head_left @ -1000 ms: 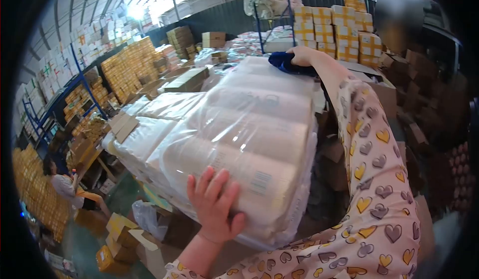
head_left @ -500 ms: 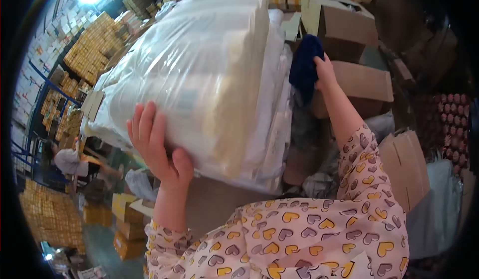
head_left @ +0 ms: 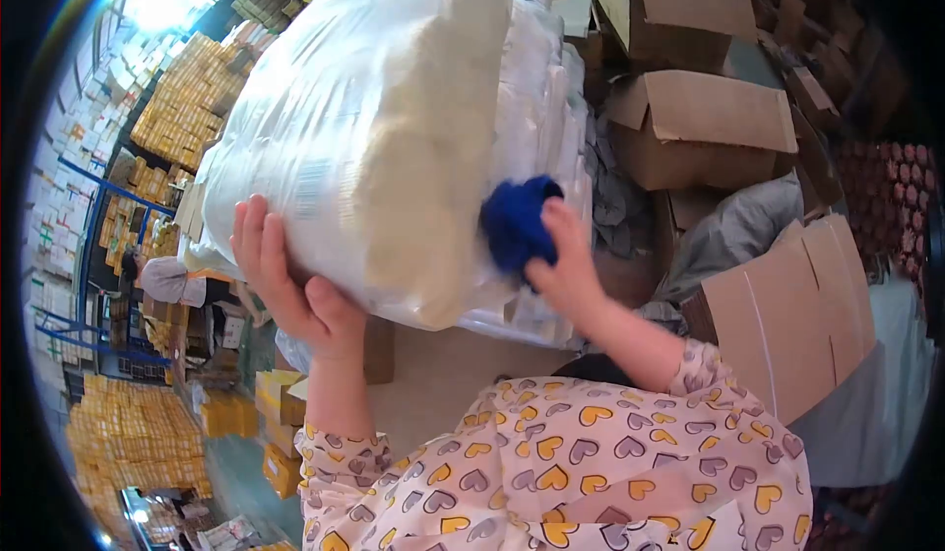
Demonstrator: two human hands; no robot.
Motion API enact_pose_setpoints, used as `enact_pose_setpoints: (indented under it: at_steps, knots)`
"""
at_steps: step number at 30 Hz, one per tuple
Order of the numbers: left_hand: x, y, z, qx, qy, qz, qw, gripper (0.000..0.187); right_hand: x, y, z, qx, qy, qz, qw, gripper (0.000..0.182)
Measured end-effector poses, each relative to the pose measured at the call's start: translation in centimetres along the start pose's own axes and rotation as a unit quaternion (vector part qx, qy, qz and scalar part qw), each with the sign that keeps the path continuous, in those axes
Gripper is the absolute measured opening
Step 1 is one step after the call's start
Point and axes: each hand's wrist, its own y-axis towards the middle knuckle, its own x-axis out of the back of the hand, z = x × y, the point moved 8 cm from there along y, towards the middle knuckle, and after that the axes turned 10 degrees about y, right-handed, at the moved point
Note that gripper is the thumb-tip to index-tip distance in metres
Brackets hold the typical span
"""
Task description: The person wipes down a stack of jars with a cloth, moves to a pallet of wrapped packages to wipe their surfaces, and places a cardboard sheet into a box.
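Observation:
A large white bundle [head_left: 295, 108] wrapped in clear plastic, with a barcode on its near side, fills the upper middle of the view. My left hand [head_left: 290, 280] lies against its near left side with the fingers stretched out. In my right hand [head_left: 571, 260] is a bunched dark-blue cloth [head_left: 517, 224], pinched between thumb and fingers. The cloth overlaps the right side of the bundle in this view. More white plastic-wrapped packages [head_left: 536, 88] are stacked under and behind the bundle's right side.
Open cardboard boxes [head_left: 704, 123] stand to the right, with grey plastic sheeting [head_left: 733, 231] and a large carton [head_left: 787, 315] nearer me. Yellow-and-white stacks [head_left: 138, 443] line the left. A person [head_left: 167, 280] is at the far left beside blue racking.
My right hand has brought the blue cloth from beside the boxes leftward and down to the bundle's right side. My left hand stays on the bundle, whose barcode now shows more clearly.

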Motion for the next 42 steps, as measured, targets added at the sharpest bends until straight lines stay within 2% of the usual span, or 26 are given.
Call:
enact_pose_setpoints:
  at_steps: [2, 4, 5, 7, 9, 11, 12, 14, 16, 17, 18, 20, 21, 22, 26, 27, 30, 32, 34, 36, 38, 39, 40, 41, 42]
  knots:
    - [0.2, 0.0, 0.1, -0.005, 0.0, -0.012, 1.0, 0.049, 0.0, -2.5, 3.4, -0.002, -0.005, 0.026, 1.0, 0.059]
    - [0.0, -0.2, 0.1, 0.0, -0.018, -0.009, 1.0, 0.05, -0.5, -4.0, 5.6, 0.08, -0.024, 0.084, 0.993, 0.062]
    - [0.1, -0.1, 0.2, 0.006, -0.022, -0.02, 1.0, 0.05, -0.2, -4.1, 5.3, 0.073, -0.026, 0.076, 0.994, 0.062]
    - [0.2, 0.0, 0.3, 0.021, -0.031, -0.04, 0.999, 0.05, -0.3, -3.1, 5.0, 0.121, -0.016, 0.102, 0.987, 0.06]
    - [0.0, 0.1, 0.1, 0.019, -0.027, -0.035, 0.999, 0.05, -0.2, 0.3, 2.4, 0.085, -0.008, 0.077, 0.993, 0.058]
    - [0.0, -0.1, 0.3, 0.025, -0.028, -0.03, 0.999, 0.05, -0.1, 5.0, -1.7, 0.08, -0.057, -0.014, 0.995, 0.056]
    - [-0.1, -0.1, 0.3, 0.027, -0.018, -0.025, 0.999, 0.05, 0.1, 7.8, -3.3, 0.047, -0.073, -0.02, 0.996, 0.055]
    - [-0.2, 0.0, -0.1, 0.016, -0.027, -0.03, 0.999, 0.05, 1.0, 12.9, -7.7, -0.005, -0.054, -0.053, 0.997, 0.043]
    - [-0.4, -0.1, 0.0, 0.023, -0.026, -0.028, 0.999, 0.051, 0.8, 13.8, -7.8, -0.13, 0.184, 0.03, 0.974, 0.028]
    - [-0.4, -0.1, 0.0, 0.02, -0.041, -0.027, 0.999, 0.05, 0.7, 13.2, -7.2, -0.127, 0.241, 0.048, 0.961, 0.029]
    - [-0.5, -0.1, 0.0, 0.018, -0.058, -0.03, 0.998, 0.05, 0.3, 12.1, -5.6, -0.127, 0.241, 0.058, 0.96, 0.029]
    - [-0.6, -0.2, 0.3, 0.033, -0.057, -0.041, 0.997, 0.048, 0.5, 9.6, -3.4, -0.149, 0.185, 0.043, 0.971, 0.031]
    - [-0.6, -0.3, 0.2, 0.022, -0.064, -0.045, 0.997, 0.046, 0.1, 7.9, -7.4, -0.088, 0.128, -0.028, 0.988, 0.037]
    - [-0.6, -0.2, 0.1, 0.011, -0.072, -0.051, 0.996, 0.045, -0.6, 5.7, -7.8, -0.069, 0.09, -0.025, 0.993, 0.041]
    - [-0.4, -0.2, 0.3, -0.003, -0.086, -0.07, 0.994, 0.04, -0.8, -1.7, 1.1, -0.011, 0.023, 0.02, 0.999, 0.047]
    - [-0.3, -0.3, 0.1, -0.006, -0.05, -0.025, 0.998, 0.042, -1.2, -2.6, 0.9, -0.007, 0.02, 0.027, 0.999, 0.047]
    - [-0.2, -0.5, 0.4, -0.035, -0.07, -0.022, 0.997, 0.041, -1.2, -4.9, -1.0, -0.076, 0.136, -0.014, 0.988, 0.058]
    - [0.1, -1.9, 1.5, 0.042, -0.191, -0.072, 0.978, 0.041, -1.1, -6.5, -0.5, -0.069, 0.128, -0.028, 0.989, 0.053]
    - [0.9, -5.7, 0.4, 0.021, -0.197, -0.013, 0.98, 0.048, -1.5, -8.4, -1.0, -0.093, 0.103, -0.032, 0.99, 0.048]
    - [1.6, -11.6, -0.8, 0.049, -0.198, 0.124, 0.971, 0.057, -1.9, -9.8, -0.6, -0.117, 0.065, -0.025, 0.991, 0.044]
    - [2.0, -18.6, -0.9, 0.15, -0.28, 0.217, 0.923, 0.059, -2.7, -11.7, -1.9, -0.182, 0.104, 0.01, 0.978, 0.045]
    - [2.4, -22.3, -0.6, 0.222, -0.303, 0.275, 0.885, 0.061, -3.4, -13.0, -3.2, -0.246, 0.106, 0.043, 0.962, 0.046]
    - [3.0, -25.8, -0.2, 0.291, -0.326, 0.328, 0.838, 0.063, -3.8, -13.7, -2.6, -0.243, 0.104, 0.052, 0.963, 0.046]
    - [4.3, -27.8, 0.1, 0.295, -0.323, 0.321, 0.84, 0.063, -4.5, -13.9, -1.1, -0.182, -0.026, 0.105, 0.977, 0.047]
    - [5.1, -30.2, 0.8, 0.339, -0.33, 0.347, 0.81, 0.064, -5.5, -14.2, 0.6, -0.114, -0.156, 0.155, 0.969, 0.048]
